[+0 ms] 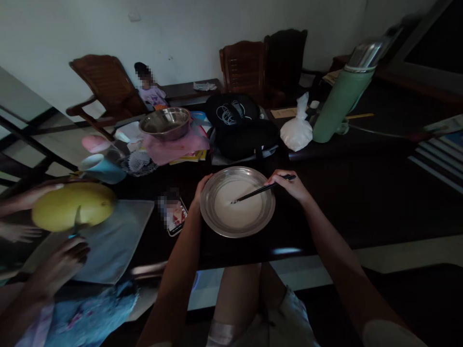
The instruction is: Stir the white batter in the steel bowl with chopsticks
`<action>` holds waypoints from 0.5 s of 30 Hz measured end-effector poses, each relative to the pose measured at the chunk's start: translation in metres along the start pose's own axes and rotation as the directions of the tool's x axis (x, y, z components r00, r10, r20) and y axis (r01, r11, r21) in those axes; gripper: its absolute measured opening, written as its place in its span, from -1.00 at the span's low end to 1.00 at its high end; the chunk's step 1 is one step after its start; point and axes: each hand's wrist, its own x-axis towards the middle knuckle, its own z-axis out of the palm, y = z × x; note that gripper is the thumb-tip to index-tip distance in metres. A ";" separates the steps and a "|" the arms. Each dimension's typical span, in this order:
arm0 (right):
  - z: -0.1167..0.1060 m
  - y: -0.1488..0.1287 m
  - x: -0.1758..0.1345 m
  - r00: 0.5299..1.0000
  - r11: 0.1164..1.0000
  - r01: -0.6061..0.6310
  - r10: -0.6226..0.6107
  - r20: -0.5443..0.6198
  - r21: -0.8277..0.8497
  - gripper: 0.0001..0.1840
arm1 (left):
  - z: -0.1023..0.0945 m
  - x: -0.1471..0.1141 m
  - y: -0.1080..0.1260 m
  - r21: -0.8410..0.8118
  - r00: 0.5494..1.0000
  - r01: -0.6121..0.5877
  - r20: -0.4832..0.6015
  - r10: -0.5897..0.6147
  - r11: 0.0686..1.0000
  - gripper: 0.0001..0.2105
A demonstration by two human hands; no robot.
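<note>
Round shallow steel dish (pixel 238 201) holding a pale, milky batter, set near the front edge of the dark tabletop (pixel 361 193), directly between the two hands. Left hand (pixel 200 190) curled against the dish's left rim, fingers lightly closed on the metal edge, steadying it. Right hand (pixel 289 185) just off the dish's upper right rim, closed around the top end of a pair of dark chopsticks (pixel 262 190), slanting down and to the left, tips dipped in the batter near the dish's centre. Just left of the dish, beside the left wrist, a flat phone (pixel 175 216) lying on the tabletop. Behind the dish, a black bag with white scribbled print (pixel 238 123); to its right, a knotted white plastic bag (pixel 297 129) and a tall green thermos flask with a steel cap (pixel 343 96), leaning in the frame. Further back and left, a deep steel mixing bowl (pixel 165 122) resting on pink cloth (pixel 177 147), near a blue cup (pixel 102 167). At the far left, another person's hands (pixel 61 260) at a large yellow melon (pixel 72 206) on a pale cutting board (pixel 108 241), well apart from the dish. Wooden chairs (pixel 244 65) along the wall behind.
</note>
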 end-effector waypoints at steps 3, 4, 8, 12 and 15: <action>-0.003 0.002 0.000 0.999 1.000 0.000 0.000 -0.053 0.016 -0.55 | 0.003 0.000 0.002 0.016 1.000 0.023 -0.022 -0.023 1.000 -0.86; -0.004 0.002 0.000 0.999 1.000 -0.002 0.003 -0.052 0.024 -0.53 | 0.004 0.000 0.003 0.019 0.999 0.022 -0.027 -0.021 1.000 -0.86; -0.002 -0.001 -0.001 1.000 0.999 -0.016 0.016 0.008 0.028 -0.55 | 0.002 -0.003 0.003 0.040 0.999 0.015 -0.034 -0.014 0.999 -0.82; -0.002 -0.002 0.000 0.998 1.000 -0.009 0.010 -0.059 0.022 -0.58 | -0.002 -0.001 -0.001 0.041 1.000 -0.011 -0.018 0.012 0.999 -0.81; -0.004 0.000 0.000 0.996 0.999 -0.004 0.007 -0.087 0.038 -0.54 | -0.003 0.003 -0.005 0.039 1.000 -0.018 -0.024 0.019 0.999 -0.76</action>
